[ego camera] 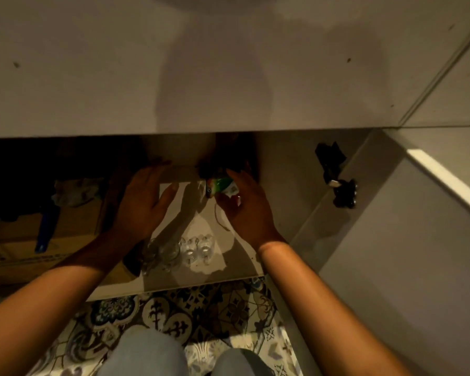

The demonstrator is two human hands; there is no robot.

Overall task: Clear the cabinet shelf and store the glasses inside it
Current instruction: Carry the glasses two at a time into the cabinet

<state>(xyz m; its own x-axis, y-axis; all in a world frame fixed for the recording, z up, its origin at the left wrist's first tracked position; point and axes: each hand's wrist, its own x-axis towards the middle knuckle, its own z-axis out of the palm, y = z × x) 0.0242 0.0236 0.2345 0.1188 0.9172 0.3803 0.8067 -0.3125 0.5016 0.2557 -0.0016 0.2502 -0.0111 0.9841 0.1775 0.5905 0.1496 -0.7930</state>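
Observation:
Both my arms reach into a low open cabinet. Several clear glasses (190,249) stand in a row on the pale cabinet shelf (201,280), near its front edge. My left hand (144,202) lies flat, fingers spread, against a pale inner board (179,173) deeper in. My right hand (244,204) is curled around a small green and orange packet (220,185) at the back of the shelf. The space behind the packet is dark and I cannot make out what is there.
A cardboard box (25,240) with a blue object (46,229) and crumpled plastic (73,191) fills the left compartment. The open cabinet door (418,240) with a black hinge (337,175) stands at the right. Patterned floor tiles (201,308) and my knees lie below.

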